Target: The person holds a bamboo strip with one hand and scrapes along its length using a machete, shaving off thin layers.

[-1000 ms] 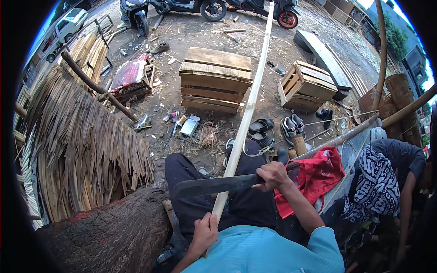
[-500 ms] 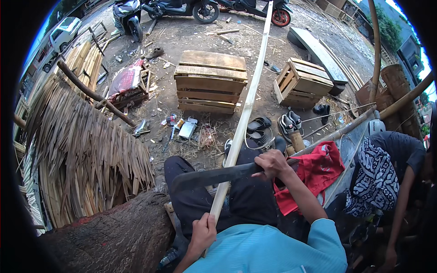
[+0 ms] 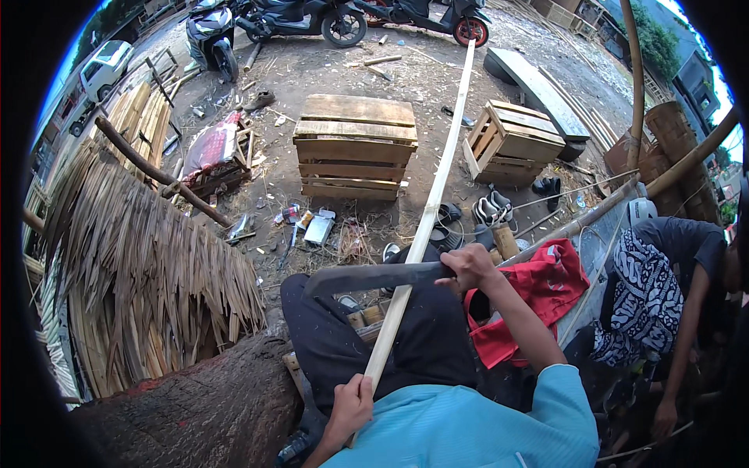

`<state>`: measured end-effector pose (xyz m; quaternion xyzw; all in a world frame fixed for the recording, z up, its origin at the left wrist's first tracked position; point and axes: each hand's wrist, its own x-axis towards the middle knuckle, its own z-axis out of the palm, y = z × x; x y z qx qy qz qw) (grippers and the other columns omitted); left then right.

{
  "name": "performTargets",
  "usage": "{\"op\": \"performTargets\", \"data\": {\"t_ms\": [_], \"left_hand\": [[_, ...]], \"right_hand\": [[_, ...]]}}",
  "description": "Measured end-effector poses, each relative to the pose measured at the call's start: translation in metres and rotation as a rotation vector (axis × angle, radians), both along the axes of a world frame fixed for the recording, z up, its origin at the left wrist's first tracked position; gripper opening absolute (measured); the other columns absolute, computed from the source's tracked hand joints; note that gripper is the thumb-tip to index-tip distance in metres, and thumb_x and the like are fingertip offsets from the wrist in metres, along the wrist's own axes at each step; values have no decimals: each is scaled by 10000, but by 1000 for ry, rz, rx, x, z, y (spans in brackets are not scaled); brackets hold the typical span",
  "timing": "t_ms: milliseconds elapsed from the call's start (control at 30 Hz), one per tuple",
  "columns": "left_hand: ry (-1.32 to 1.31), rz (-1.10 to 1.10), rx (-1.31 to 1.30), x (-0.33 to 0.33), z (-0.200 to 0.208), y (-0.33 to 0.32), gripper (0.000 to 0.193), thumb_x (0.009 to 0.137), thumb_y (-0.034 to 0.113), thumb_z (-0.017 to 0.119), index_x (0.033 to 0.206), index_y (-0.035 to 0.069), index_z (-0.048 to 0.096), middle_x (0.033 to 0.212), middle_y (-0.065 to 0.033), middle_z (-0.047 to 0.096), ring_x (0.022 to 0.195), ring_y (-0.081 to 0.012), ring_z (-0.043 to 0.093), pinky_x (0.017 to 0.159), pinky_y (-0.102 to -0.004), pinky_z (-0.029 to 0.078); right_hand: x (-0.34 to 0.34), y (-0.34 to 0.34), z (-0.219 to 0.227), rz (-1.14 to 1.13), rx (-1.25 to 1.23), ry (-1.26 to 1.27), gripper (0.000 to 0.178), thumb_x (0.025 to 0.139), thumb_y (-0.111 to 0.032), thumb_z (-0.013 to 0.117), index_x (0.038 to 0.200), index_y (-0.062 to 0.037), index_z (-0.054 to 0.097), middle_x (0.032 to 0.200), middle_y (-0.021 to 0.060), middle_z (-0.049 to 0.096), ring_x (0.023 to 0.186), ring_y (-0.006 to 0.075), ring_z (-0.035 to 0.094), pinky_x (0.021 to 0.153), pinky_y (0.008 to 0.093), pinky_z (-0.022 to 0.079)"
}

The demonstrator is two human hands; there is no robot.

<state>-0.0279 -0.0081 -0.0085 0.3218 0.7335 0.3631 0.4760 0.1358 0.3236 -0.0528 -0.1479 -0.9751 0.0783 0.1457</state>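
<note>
over the lap (image 3: pixel 328 335), the long pale strip (image 3: pixel 427 225) slants outward; across it, the broad dark blade (image 3: pixel 367 278) has slid farther out, right hand (image 3: pixel 470 267) wrapped round its handle end, left hand (image 3: pixel 353 403) clenched on the strip's near end, more strip now between blade and fist!

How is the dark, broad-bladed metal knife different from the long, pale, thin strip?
The dark, broad-bladed metal knife is grey-black; the long, pale, thin strip is creamy. The strip is much longer than the knife. The knife lies crosswise, held in the right hand; the strip points away from the body, held in the left hand. Both are being held.
</note>
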Motion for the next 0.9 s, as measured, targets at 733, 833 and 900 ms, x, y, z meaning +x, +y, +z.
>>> {"op": "performTargets", "data": {"t_ms": [733,833,900], "left_hand": [[-410,171,-11,-20,-11,45,346,987,262,352,790,19,500,509,-18,470,354,-92,470,330,-218,372],[-520,194,25,-25,-13,52,353,999,304,309,786,55,440,487,15,396,327,-75,391,311,-210,323],[-625,237,36,-30,-12,54,351,1002,304,285,788,59,416,474,16,357,313,-85,362,303,-221,299]], "right_hand": [[9,-56,-36,-508,-1109,556,414,948,-305,458,642,-30,506,490,-17,432,453,51,441,421,218,310],[0,-62,-19,-537,-887,470,401,911,-328,504,661,-17,545,495,73,501,434,167,509,434,305,363],[-1,-61,-21,-622,-584,259,435,840,-441,558,688,-34,574,569,160,573,525,319,598,486,408,437]]}}
